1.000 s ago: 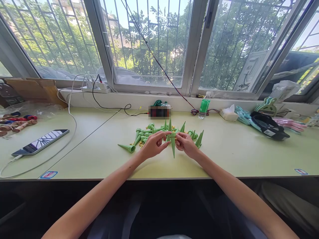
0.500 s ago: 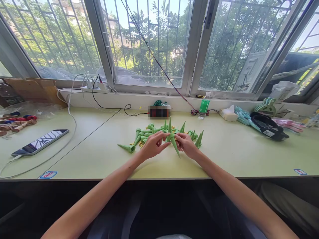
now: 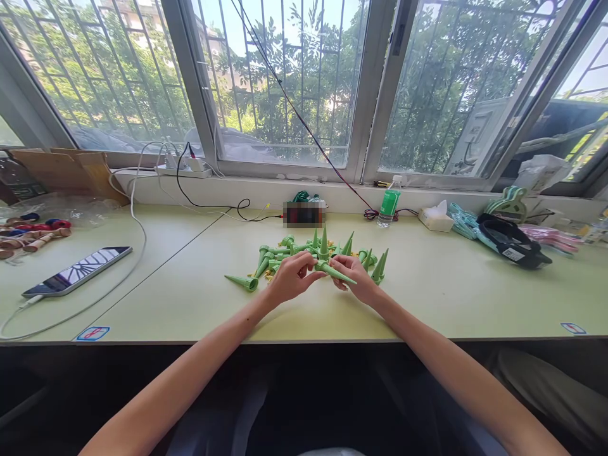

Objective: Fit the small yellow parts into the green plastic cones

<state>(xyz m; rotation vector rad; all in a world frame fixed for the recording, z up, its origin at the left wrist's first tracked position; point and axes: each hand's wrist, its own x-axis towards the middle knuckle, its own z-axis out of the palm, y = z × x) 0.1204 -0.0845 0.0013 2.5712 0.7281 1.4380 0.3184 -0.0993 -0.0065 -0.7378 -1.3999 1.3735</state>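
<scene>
A light green plastic watering spike (image 3: 336, 272) is held in front of me, its wide capped end to the left and its point to the right. My left hand (image 3: 295, 277) is closed with fingers and thumb at the capped end. My right hand (image 3: 357, 276) is closed too, its fingers at the far side of the same spike and partly hidden. Behind both hands lies a pile of green spikes (image 3: 289, 248), some upright, with small yellow pieces (image 3: 268, 276) among them. One loose spike (image 3: 242, 282) lies left of my left hand, its open end showing.
A phone (image 3: 78, 271) with a white cable lies at the left. Along the back stand a blurred dark box (image 3: 303, 215), a green-labelled bottle (image 3: 389, 201) and a tissue pack (image 3: 435, 216). A black strap-like object (image 3: 513, 242) lies at the right.
The spike between my hands has swung round: its point was directed down towards me and is now directed to the right. My right fingers have shifted slightly; my left hand barely moved.
</scene>
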